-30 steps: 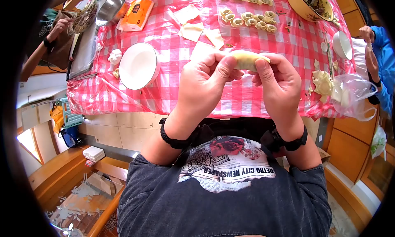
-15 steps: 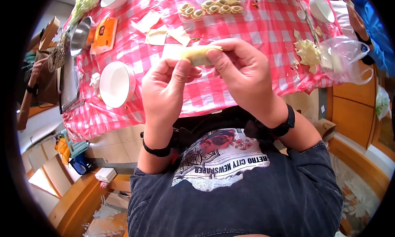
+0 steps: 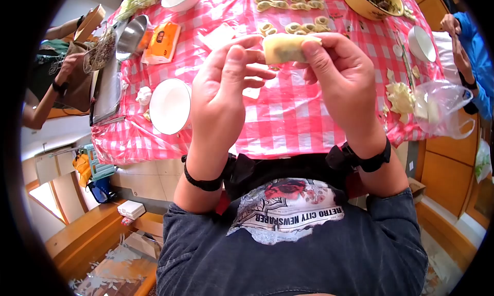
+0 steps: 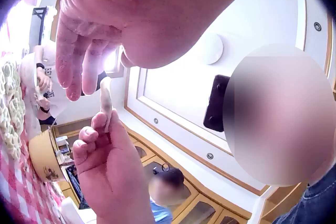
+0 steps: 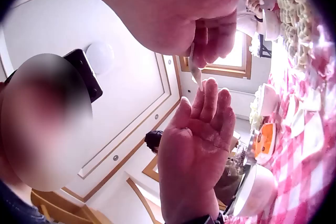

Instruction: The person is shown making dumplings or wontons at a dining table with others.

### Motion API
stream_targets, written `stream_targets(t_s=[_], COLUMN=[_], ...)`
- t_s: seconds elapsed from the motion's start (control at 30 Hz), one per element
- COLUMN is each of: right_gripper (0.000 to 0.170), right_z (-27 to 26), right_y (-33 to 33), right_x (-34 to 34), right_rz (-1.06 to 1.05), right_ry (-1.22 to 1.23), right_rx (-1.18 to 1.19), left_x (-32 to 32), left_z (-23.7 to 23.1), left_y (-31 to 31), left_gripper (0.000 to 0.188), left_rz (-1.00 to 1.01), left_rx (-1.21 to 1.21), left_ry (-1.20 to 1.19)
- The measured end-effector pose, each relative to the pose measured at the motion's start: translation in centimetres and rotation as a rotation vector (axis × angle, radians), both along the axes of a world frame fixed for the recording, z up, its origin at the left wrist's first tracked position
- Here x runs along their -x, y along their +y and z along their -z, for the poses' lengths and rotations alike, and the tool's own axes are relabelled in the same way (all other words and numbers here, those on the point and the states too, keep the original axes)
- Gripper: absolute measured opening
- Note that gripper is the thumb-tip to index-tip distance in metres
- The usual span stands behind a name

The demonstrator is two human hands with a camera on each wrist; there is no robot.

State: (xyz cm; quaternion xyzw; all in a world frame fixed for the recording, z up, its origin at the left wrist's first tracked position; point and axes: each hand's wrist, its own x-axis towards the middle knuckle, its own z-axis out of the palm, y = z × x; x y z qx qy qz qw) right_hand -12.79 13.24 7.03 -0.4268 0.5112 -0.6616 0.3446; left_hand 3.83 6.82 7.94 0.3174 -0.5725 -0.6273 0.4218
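Note:
A folded wonton (image 3: pixel 288 50), its dark filling showing through the pale yellow wrapper, is held up above the table. My right hand (image 3: pixel 342 80) pinches its right end between thumb and fingers; the right wrist view shows the wonton (image 5: pixel 196 69) edge-on there. My left hand (image 3: pixel 224 85) has its fingers spread and extended, thumb raised, with the fingertips right at the wonton's left end. Beyond the hands, several shaped wontons (image 3: pixel 293 27) lie on the checked cloth, with more in rows behind them. Loose square wrappers (image 3: pixel 218 34) are partly hidden by my left hand.
A white bowl (image 3: pixel 171 106) stands at the left, near an orange tissue pack (image 3: pixel 161 43) and a steel bowl (image 3: pixel 132 38). A yellow basin (image 3: pixel 373 5) of filling is at the back right. Cabbage leaves (image 3: pixel 400 98) and a plastic bag (image 3: pixel 442 108) lie right. People work at both sides.
My left thumb and fingers have let go of the wonton's left end and spread apart. My right hand still pinches the other end. The head view has shifted about.

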Motion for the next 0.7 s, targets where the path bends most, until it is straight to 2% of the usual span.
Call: stream_targets(t_s=[0.13,0.27,0.53,0.6,0.7], right_gripper=[0.021,0.021,0.022,0.021,0.020], right_z=[-0.7,0.3,1.8,2.7,3.8], right_y=[-2.2,-4.0,-5.9,-6.3,-6.5], right_x=[1.2,1.8,3.0,3.6,3.3], right_rz=[-0.043,-0.099,-0.181,-0.197,-0.134], right_ry=[0.017,0.016,-0.080,-0.045,-0.026], right_rx=[-0.005,-0.013,-0.114,-0.143,-0.162], left_x=[1.4,2.4,2.9,3.0,3.3], left_z=[-0.6,-0.1,2.4,3.1,4.1], left_y=[-2.4,-3.9,-6.2,-6.8,-7.2], left_gripper=[0.035,0.024,0.024,0.025,0.027], left_rz=[0.044,0.042,0.056,0.115,0.129], left_rx=[0.102,0.043,0.014,0.000,-0.038], left_ry=[-0.044,-0.022,-0.013,-0.012,-0.051])
